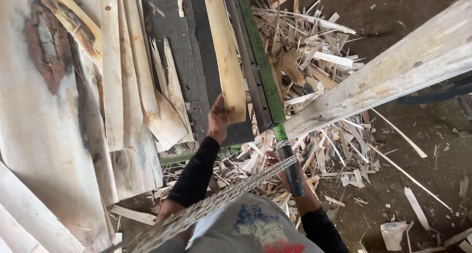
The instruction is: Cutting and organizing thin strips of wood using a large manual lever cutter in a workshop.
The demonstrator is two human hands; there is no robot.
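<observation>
My left hand is raised and grips the near end of a narrow pale wooden strip that lies lengthwise on a dark machine bed. My right hand is closed around the black handle at the near end of a long green metal bar. A metal chain runs slantwise from that handle down toward my body, crossing my left black sleeve.
A wide pale plank crosses from the upper right to the green bar. Rough slabs with bark are stacked at the left. A heap of wood offcuts and splinters covers the dirt floor beyond the bar.
</observation>
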